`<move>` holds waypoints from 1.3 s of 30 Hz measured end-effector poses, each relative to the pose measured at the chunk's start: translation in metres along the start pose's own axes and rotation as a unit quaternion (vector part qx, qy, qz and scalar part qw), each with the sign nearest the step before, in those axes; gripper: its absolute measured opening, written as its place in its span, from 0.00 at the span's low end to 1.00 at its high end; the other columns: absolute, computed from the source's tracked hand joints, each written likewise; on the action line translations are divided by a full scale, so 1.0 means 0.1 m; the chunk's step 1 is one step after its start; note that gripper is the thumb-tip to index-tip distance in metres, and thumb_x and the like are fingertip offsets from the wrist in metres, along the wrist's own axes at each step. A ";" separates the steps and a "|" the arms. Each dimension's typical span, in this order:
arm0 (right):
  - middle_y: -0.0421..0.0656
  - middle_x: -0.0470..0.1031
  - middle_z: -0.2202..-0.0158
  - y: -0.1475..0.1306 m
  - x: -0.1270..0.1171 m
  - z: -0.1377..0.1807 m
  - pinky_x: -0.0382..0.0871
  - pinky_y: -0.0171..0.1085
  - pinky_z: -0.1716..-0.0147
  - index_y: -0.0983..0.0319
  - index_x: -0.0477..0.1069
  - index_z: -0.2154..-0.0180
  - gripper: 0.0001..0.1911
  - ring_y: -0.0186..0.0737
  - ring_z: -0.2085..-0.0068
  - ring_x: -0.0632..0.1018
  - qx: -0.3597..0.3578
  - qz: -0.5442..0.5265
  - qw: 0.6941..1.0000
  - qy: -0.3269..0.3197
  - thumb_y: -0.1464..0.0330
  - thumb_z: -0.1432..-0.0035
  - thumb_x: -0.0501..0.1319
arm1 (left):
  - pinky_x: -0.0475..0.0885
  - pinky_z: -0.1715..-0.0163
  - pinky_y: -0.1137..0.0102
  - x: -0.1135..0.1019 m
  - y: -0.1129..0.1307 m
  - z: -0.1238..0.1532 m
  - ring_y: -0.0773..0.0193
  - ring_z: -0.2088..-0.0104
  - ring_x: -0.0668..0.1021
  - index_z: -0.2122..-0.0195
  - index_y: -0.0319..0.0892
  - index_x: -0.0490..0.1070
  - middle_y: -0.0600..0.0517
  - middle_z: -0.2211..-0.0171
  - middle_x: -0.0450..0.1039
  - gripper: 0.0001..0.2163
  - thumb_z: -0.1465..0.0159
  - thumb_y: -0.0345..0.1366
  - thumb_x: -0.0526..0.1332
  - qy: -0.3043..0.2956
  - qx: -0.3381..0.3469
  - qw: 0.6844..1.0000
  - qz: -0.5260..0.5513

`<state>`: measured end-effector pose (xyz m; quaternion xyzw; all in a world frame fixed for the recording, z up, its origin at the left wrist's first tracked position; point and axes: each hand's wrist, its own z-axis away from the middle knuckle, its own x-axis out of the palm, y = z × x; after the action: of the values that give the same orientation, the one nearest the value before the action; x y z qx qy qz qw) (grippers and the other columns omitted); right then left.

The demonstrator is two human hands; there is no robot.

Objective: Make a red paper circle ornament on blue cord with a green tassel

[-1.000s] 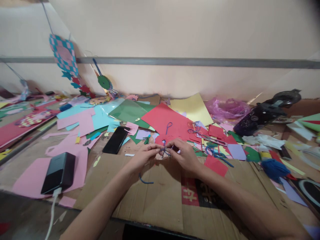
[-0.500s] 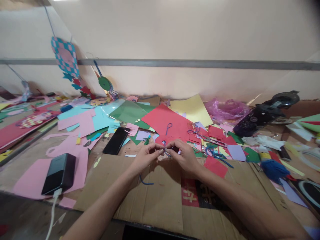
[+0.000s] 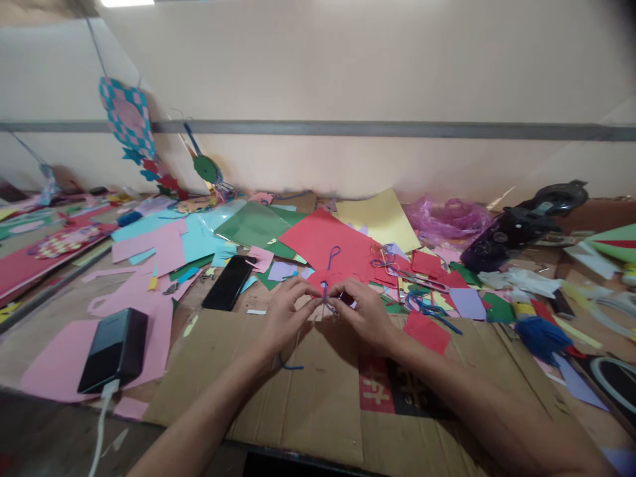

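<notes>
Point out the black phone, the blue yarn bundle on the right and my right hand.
Black phone [image 3: 229, 283]: head view, middle of its screen.
Blue yarn bundle [image 3: 542, 336]: head view, middle of its strands.
Right hand [image 3: 368, 314]: head view, back of the hand.

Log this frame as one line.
left hand: fingertips at thin blue cord; right hand: fingertips at same cord; grip closure: too small to tell; under forearms: flat brown cardboard sheet

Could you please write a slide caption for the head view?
The left hand and right hand pinch blue string, with red paper, a phone and cardboard nearby.
</notes>
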<state>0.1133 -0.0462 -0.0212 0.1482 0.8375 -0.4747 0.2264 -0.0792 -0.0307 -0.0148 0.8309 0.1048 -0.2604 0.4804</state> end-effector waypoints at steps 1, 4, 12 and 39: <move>0.42 0.76 0.67 0.00 0.00 0.00 0.67 0.35 0.65 0.61 0.72 0.64 0.04 0.37 0.67 0.75 -0.003 0.005 1.000 0.000 0.70 0.37 0.59 | 0.67 0.56 0.64 0.00 0.00 0.00 0.59 0.59 0.75 0.66 0.44 0.75 0.50 0.65 0.74 0.06 0.34 0.37 0.61 -0.004 0.001 1.000 -0.003; 0.43 0.76 0.66 0.02 0.00 0.01 0.67 0.35 0.65 0.60 0.72 0.64 0.04 0.37 0.66 0.75 -0.011 0.019 1.000 0.000 0.69 0.36 0.59 | 0.67 0.59 0.65 0.00 0.01 -0.01 0.59 0.62 0.74 0.68 0.43 0.75 0.50 0.67 0.74 0.07 0.34 0.37 0.60 -0.014 -0.005 1.000 0.001; 0.44 0.76 0.64 0.03 0.02 0.02 0.67 0.35 0.66 0.61 0.72 0.62 0.04 0.37 0.66 0.76 -0.010 0.012 1.000 -0.016 0.68 0.35 0.58 | 0.65 0.63 0.67 0.01 -0.01 -0.01 0.61 0.65 0.73 0.72 0.42 0.73 0.51 0.71 0.72 0.08 0.36 0.37 0.61 -0.008 -0.033 0.999 0.042; 0.42 0.77 0.65 0.05 0.01 0.02 0.65 0.34 0.66 0.60 0.72 0.64 0.03 0.36 0.67 0.75 -0.016 0.038 0.999 -0.018 0.71 0.36 0.60 | 0.64 0.64 0.67 -0.03 0.04 -0.01 0.61 0.67 0.72 0.74 0.43 0.70 0.52 0.73 0.71 0.09 0.36 0.38 0.60 -0.020 -0.042 0.998 0.035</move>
<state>0.1154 -0.0458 -0.0261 0.1674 0.8344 -0.4551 0.2619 -0.0795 -0.0312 -0.0097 0.8076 0.0773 -0.2557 0.5258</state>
